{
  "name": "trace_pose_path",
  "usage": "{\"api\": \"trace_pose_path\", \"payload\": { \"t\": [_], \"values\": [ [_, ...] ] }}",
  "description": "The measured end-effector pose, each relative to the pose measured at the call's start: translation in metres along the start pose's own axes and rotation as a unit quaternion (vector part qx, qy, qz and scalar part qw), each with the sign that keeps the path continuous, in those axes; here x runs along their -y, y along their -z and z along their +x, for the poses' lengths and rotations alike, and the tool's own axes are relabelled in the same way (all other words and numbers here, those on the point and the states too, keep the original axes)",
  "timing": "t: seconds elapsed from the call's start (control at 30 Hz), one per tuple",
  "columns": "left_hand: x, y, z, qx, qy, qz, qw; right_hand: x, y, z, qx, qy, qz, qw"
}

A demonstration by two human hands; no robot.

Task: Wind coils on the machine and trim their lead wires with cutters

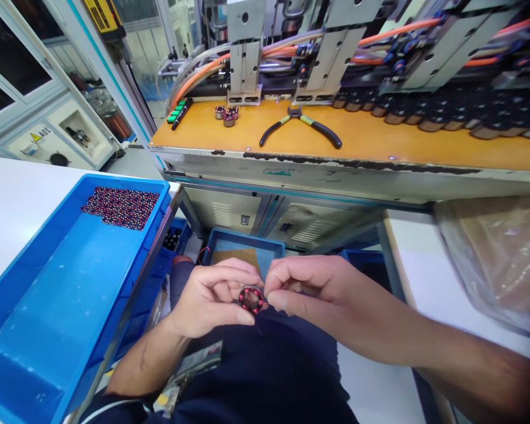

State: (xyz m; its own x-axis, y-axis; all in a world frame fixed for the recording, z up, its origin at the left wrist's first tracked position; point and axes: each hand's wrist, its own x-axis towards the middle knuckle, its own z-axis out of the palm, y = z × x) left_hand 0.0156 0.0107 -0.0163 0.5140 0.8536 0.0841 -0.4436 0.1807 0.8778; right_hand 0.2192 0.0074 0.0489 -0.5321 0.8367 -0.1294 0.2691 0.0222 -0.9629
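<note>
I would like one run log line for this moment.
left hand: holds ring-shaped part | right hand: fingers at its edge | pliers: on orange bench top | blue tray: small parts at far end

At one o'clock there are pliers (pixel 295 113) with black and yellow-green handles, lying open on the orange bench top (pixel 203 132). Between ten and eleven o'clock, a black marker (pixel 182 114) rests beside green pieces (pixel 175 112). From twelve to two o'clock stands a machine (pixel 245 68), with orange hoses (pixel 205 68) going between its metal columns. At two o'clock, dark-topped cylinders (pixel 441 118) are close together in rows. At three o'clock, a clear plastic bag (pixel 503 259) lies on a white table (pixel 417 253). Between eight and nine o'clock, a big blue tray (pixel 57 288) is on another white surface (pixel 22 194).
</note>
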Motion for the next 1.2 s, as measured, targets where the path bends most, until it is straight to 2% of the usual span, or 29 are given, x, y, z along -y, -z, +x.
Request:
{"api": "trace_pose_path", "payload": {
  "t": [0.27, 0.43, 0.6, 0.67, 0.73, 0.8, 0.87, 0.97, 1.07, 1.2],
  "values": [
    [-0.002, 0.0, 0.004, 0.005, -0.038, 0.052, 0.998, -0.001, -0.003, -0.003, -0.012, 0.004, 0.009, 1.0],
    [-0.003, -0.002, 0.005, 0.022, -0.048, 0.059, 0.997, 0.002, -0.004, -0.006, -0.008, -0.012, 0.011, 1.0],
    [-0.003, -0.004, 0.005, 0.025, -0.051, 0.066, 0.996, 0.003, -0.003, -0.009, -0.006, 0.004, -0.014, 1.0],
    [-0.002, -0.004, 0.005, 0.019, -0.044, 0.053, 0.997, 0.001, 0.002, -0.012, 0.03, 0.041, -0.055, 0.997],
    [-0.001, -0.003, 0.004, 0.015, -0.031, 0.024, 0.999, -0.003, 0.01, -0.017, 0.051, 0.115, -0.126, 0.984],
    [0.0, -0.003, 0.004, 0.015, -0.014, -0.004, 1.0, -0.008, 0.016, -0.019, 0.007, 0.203, -0.205, 0.957],
    [-0.001, -0.003, 0.004, 0.022, -0.001, -0.022, 1.0, -0.012, 0.018, -0.018, -0.071, 0.273, -0.267, 0.922],
    [-0.003, -0.005, 0.005, 0.037, 0.027, -0.048, 0.998, -0.017, 0.013, -0.011, -0.098, 0.349, -0.306, 0.881],
    [-0.003, -0.007, 0.006, 0.051, 0.054, -0.085, 0.994, -0.017, 0.006, -0.005, -0.097, 0.383, -0.311, 0.865],
    [-0.002, -0.007, 0.005, 0.055, 0.073, -0.11, 0.99, -0.014, 0.003, -0.001, -0.088, 0.388, -0.304, 0.865]
  ]
}}
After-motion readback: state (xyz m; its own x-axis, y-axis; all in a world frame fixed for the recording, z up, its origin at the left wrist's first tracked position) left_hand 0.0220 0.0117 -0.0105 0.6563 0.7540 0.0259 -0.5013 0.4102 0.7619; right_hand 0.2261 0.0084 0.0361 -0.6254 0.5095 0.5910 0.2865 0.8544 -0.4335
